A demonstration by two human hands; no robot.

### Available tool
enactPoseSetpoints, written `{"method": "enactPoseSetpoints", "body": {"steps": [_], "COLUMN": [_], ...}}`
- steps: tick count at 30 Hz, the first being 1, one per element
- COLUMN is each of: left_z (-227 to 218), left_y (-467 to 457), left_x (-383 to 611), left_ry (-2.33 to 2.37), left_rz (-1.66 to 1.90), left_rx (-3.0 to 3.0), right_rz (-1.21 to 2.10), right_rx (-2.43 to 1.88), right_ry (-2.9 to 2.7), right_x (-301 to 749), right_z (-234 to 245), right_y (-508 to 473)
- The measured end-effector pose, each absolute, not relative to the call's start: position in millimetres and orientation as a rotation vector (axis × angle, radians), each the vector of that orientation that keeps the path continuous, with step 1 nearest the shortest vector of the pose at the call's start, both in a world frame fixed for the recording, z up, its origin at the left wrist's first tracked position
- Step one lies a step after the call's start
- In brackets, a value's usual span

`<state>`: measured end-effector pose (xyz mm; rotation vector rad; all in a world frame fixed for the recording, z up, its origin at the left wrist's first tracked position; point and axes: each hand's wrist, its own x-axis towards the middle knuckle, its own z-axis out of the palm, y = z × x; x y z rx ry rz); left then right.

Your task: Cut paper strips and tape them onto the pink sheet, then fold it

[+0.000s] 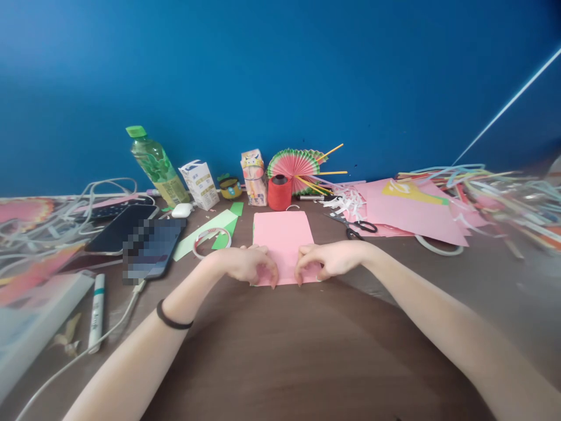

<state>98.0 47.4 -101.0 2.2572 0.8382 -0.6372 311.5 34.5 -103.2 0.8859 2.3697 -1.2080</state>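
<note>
A pink sheet of paper (283, 231), seemingly folded, lies flat on the dark table in front of me. A sliver of green shows along its left edge. My left hand (250, 264) is at its near left corner, fingers curled down onto the paper at the front edge. Opposite it, my right hand (328, 261) grips the near right part the same way, fingertips bent at the front edge. Parts of both thumbs and the paper under the palms are hidden. Close to my left hand lies a roll of tape (198, 242) on green paper strips (186, 244).
Scissors (366, 226) and pink sheets (412, 213) lie right, before a pile of paper strips (495, 193). A red thread spool (279, 194), a paper fan (293, 166), cartons (253, 178) and a green bottle (158, 169) stand along the wall. Phones (160, 248) and a marker (97, 313) are left.
</note>
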Motion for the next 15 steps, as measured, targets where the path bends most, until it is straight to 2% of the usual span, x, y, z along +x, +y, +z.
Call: {"method": "enactPoseSetpoints", "body": {"steps": [15], "left_z": [-108.7], "left_y": [51.3], "left_x": [88.9], "left_ry": [0.924], "left_rz": [-0.533], "left_rx": [2.179], "right_rz": [-1.199], "right_rx": [1.052], "right_ry": [2.291], "right_x": [317.2], "right_z": [-105.9], "right_y": [37.1]}}
